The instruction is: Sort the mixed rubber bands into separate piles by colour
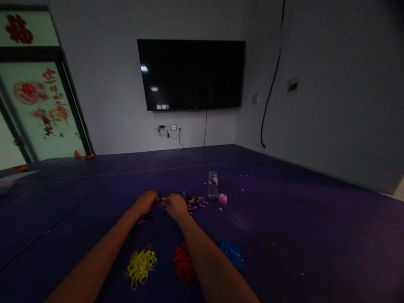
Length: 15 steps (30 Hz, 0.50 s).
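Observation:
A loose heap of mixed rubber bands (198, 202), pink, yellow and dark, lies on the purple mat. At its left end is my left hand (145, 203), back up, fingers curled down among the bands. My right hand (176, 205) rests over the middle of the heap, also curled, with its fingertips out of sight. Whatever either hand pinches is hidden. Closer to me lie a yellow pile of rubber bands (142, 266), a red pile (183, 264) and a blue pile (232, 255). My right forearm partly covers the red and blue piles.
Right of the heap stands a clear bottle (213, 187), with a pink cap (222, 198) beside it. Small white scraps dot the purple mat (299, 235). A television (192, 75) hangs on the far wall, and a black cable (272, 84) dangles at right.

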{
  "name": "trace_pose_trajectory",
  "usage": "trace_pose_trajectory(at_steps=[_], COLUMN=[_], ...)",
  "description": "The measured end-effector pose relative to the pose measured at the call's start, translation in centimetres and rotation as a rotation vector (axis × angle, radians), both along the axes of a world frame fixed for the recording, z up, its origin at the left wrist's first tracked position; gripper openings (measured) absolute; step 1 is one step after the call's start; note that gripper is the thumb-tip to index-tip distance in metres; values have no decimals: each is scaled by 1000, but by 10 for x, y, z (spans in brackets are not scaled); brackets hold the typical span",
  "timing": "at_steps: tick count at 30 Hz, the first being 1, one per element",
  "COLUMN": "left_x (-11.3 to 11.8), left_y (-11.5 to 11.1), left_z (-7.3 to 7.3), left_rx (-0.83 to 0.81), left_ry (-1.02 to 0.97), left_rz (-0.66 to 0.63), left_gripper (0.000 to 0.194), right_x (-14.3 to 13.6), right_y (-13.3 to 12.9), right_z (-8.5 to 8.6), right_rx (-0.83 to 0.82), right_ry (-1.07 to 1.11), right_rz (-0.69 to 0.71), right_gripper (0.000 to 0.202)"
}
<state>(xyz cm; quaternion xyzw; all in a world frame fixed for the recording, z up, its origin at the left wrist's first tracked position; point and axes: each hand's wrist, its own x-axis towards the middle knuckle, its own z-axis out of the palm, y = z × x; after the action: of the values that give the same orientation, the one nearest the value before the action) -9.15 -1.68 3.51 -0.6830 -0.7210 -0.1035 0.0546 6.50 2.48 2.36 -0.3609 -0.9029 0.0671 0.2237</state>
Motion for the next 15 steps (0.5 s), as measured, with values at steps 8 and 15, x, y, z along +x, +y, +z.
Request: trace_pose_trajectory(at_steps=[8,15], left_x=[-6,-4], left_y=[1,6], left_z=[-4,2], left_rx=[45,90], left_ry=[-62,-234], left_rz=[30,-29], left_gripper=[17,20], right_x=[0,-1], right_y=[1,3], right_z=[-1,2], right_rx=[-7,-37], right_ry=[8,185], right_rz=[10,71], right_gripper=[28,31])
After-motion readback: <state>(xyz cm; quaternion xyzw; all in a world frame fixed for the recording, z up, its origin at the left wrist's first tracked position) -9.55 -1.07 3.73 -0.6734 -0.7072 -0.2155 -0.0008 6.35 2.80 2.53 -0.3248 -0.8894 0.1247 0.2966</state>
